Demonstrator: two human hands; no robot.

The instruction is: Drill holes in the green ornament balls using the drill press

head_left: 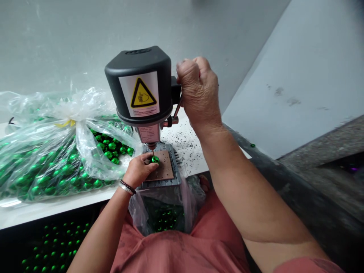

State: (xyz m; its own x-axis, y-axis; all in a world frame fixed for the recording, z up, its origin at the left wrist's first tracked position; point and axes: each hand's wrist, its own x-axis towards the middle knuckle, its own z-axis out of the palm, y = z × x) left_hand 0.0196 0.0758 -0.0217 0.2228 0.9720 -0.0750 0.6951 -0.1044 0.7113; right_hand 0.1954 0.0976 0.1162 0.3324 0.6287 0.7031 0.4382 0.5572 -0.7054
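A small black bench drill (140, 85) with a yellow warning sticker stands on a white table (57, 206). My right hand (199, 91) is closed round the drill's side lever (176, 108). My left hand (138, 170), with a bracelet at the wrist, pinches a shiny green bead (155, 159) on a brown pad (163, 167) right under the drill bit (151, 146). The pad lies on the drill's grey base plate (176, 170).
A large clear plastic bag of green beads (57, 159) lies left of the drill, its mouth open beside my left hand. Another bag with beads (163, 216) hangs at the table's front edge over my lap. Dark drill dust (184, 140) speckles the table. More beads (54, 246) sit below the table.
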